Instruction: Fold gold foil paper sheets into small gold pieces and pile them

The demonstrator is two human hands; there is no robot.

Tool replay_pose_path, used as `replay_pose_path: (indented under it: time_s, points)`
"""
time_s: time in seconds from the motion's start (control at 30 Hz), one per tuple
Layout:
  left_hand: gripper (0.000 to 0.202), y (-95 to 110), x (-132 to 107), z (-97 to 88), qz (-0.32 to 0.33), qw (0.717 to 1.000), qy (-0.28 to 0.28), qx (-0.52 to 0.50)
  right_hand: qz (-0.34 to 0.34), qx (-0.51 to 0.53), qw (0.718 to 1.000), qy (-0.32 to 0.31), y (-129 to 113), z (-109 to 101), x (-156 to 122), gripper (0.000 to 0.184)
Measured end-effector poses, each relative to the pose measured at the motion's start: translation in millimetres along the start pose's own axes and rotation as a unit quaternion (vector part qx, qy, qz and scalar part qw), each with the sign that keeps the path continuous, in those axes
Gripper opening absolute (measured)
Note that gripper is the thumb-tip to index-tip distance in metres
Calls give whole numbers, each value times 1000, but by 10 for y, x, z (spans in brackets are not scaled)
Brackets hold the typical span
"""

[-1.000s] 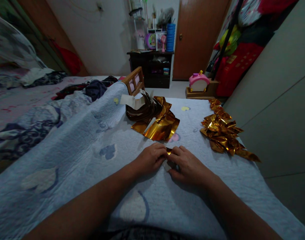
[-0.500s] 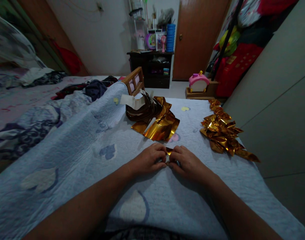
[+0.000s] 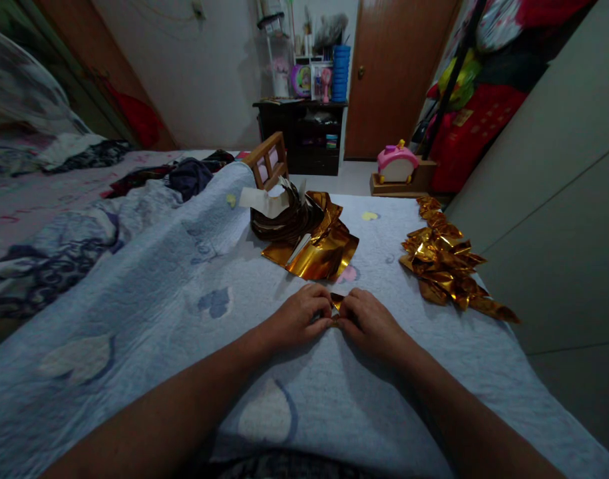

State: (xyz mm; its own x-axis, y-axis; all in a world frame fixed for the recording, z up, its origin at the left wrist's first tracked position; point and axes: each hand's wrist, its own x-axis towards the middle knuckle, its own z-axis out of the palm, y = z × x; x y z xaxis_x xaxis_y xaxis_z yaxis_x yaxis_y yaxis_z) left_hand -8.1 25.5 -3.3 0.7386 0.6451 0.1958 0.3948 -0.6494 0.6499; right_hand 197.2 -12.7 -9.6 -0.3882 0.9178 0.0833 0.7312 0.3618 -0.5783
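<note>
A small piece of gold foil paper point(image 3: 337, 301) lies between my hands, low over the blue quilt point(image 3: 264, 352). My left hand point(image 3: 304, 315) pinches its left side, fingers curled. On the opposite side my right hand point(image 3: 368, 320) grips it between thumb and fingers. Much of the foil is hidden under the fingers, and a bit of its near edge shows between my thumbs. Beyond my hands sits a stack of gold foil sheets point(image 3: 324, 256), some fanned out and curled. To the right rests a heap of folded gold foil pieces point(image 3: 441, 263).
A wooden bed rail point(image 3: 267, 161) rises behind the stack. Rumpled clothes point(image 3: 189, 178) and bedding lie to the left. At the far side stand a dark cabinet point(image 3: 301, 143), a wooden door point(image 3: 397, 73) and a pink toy point(image 3: 397, 163). A pale panel point(image 3: 548, 219) borders the right.
My right fingers have shifted slightly, and a little more gold shows at the near edge between my thumbs. The stack and the heap stay in place.
</note>
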Motion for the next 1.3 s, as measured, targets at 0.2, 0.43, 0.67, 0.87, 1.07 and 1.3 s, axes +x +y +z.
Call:
replay_pose_path:
  time_s: [0.2,0.43,0.67,0.87,1.07,1.3]
  points:
    - [11,5,3,45,-11,1000,13,6,7,20,1000,6,-11,-24,8,12]
    - [10,6,11,102,-25,999,34,18,64,132,989,4,23,-118,15,13]
    - [11,9,19,120,-31,999,40,21,59,125,990,-18,-1,-139,8,16]
    - [13,9,35,132,-28,998,43,24,18,48,999,3,-15,-68,19,16]
    - [13,12,39,125,-35,998,40,25,6,21,1000,11,-17,-20,14,16]
    - [13,46,37,90,-53,998,27,16,1,-6,1000,20,1,27,8,14]
